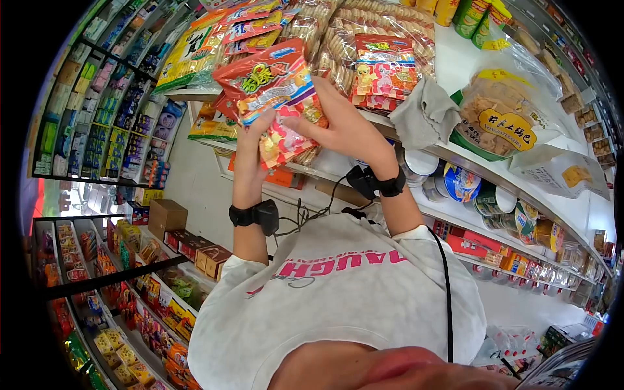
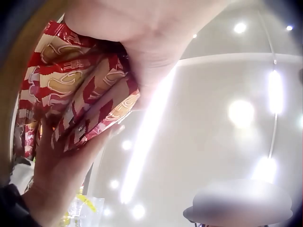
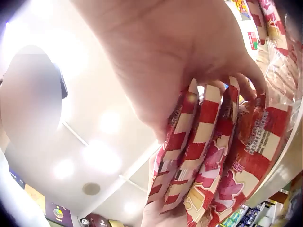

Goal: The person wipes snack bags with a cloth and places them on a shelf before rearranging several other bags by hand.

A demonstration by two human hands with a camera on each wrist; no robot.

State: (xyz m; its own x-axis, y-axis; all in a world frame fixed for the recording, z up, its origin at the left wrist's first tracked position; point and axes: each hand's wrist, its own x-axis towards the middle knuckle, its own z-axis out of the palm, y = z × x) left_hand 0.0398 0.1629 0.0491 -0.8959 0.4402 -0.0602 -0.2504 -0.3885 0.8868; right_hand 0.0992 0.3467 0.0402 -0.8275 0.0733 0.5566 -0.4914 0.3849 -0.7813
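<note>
We start with the long white shelf (image 1: 448, 55), whose front edge runs across the view beyond the person's arms. Toward its left part we see glossy clear plastic bags of brown twisted pastries (image 1: 393, 23), laid flat side by side, probably so that the contents show through. Near the right part of the front edge sits a bulging clear plastic bag with a yellow label (image 1: 500, 110), its label turned outward, we suppose, to be read.

Next comes the stack of flat, red, picture-printed plastic packets (image 1: 273, 91), held up just by the shelf's front edge, toward the left. The right wrist view shows several packets side by side (we count at least four), their edges a little spread; we take the two-handed hold as a way to stop loose, slick wrappers from sliding apart.

A matching pile of red printed packets (image 1: 383, 65) lies at the front edge, overlapping the pastry bags in our view, perhaps so that the printed faces look outward. Between that pile and the yellow-labelled bag, a crumpled grey cloth (image 1: 426, 114) droops over the edge, likely left within easy reach.

Smallest are the hands. The left hand (image 1: 255, 133) grips the stack at its lower left, thumb across the front; the right hand (image 1: 341, 123) grips its right side, thumb also on the front.
</note>
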